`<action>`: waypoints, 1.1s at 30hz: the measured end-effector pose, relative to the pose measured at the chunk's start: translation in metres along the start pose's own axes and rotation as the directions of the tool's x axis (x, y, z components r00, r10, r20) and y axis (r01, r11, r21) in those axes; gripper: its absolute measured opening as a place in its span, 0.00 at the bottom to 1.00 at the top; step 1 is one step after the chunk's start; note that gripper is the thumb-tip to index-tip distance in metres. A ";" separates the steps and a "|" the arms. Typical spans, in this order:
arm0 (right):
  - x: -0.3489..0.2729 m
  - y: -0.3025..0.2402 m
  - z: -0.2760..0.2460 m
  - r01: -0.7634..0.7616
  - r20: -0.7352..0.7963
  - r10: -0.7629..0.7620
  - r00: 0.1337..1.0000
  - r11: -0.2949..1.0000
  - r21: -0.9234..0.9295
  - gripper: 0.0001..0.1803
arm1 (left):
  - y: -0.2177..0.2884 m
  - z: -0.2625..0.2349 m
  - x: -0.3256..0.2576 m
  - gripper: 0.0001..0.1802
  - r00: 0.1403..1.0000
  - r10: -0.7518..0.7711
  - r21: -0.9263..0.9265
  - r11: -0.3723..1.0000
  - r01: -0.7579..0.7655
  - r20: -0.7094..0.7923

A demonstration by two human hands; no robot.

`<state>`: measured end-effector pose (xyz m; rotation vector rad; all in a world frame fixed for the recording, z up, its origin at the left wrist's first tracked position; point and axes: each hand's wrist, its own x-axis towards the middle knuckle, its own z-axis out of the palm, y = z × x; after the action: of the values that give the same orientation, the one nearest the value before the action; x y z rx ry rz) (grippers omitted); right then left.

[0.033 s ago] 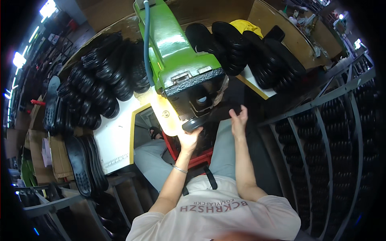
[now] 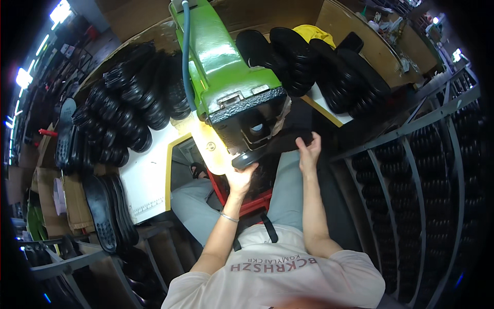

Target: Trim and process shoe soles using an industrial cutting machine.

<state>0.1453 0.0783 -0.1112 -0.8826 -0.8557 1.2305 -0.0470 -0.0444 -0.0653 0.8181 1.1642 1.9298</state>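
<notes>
I hold a black shoe sole (image 2: pixel 275 145) flat under the head of a green press machine (image 2: pixel 221 72). My left hand (image 2: pixel 240 177) grips the sole's near left end from below. Fingers up, my right hand (image 2: pixel 309 150) holds its right end. The machine's dark textured head (image 2: pixel 247 105) sits just above the sole, and a lit patch of the work surface shows beside it. My grey-trousered legs are below the hands.
Black soles are heaped left of the machine (image 2: pixel 123 113) and behind it to the right (image 2: pixel 319 62), on a white yellow-edged table (image 2: pixel 149 175). A grey metal rack (image 2: pixel 411 154) full of soles stands at my right. More soles (image 2: pixel 103 206) and cardboard lie lower left.
</notes>
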 end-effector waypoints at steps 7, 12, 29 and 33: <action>-0.006 -0.077 0.038 0.359 0.122 -0.339 0.933 0.904 -0.234 0.32 | 0.026 -0.039 0.002 0.31 0.995 0.094 0.070 0.993 -0.095 0.013; -0.040 -0.078 0.065 0.311 0.257 -0.267 0.929 0.939 -0.150 0.33 | 0.056 -0.077 -0.009 0.24 0.998 0.022 -0.228 0.973 -0.037 -0.065; 0.008 -0.090 0.010 0.217 0.177 -0.238 0.955 0.968 0.128 0.41 | 0.029 0.010 0.000 0.34 0.996 0.005 -0.132 0.991 0.007 0.091; 0.018 -0.104 0.010 0.288 0.168 -0.280 0.945 0.957 -0.025 0.41 | -0.001 0.010 0.002 0.30 0.991 0.107 -0.104 0.990 -0.099 0.075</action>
<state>0.1814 0.0848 -0.0115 -0.6754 -1.1083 1.0403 -0.0397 -0.0376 -0.0622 0.9083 0.9863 2.0031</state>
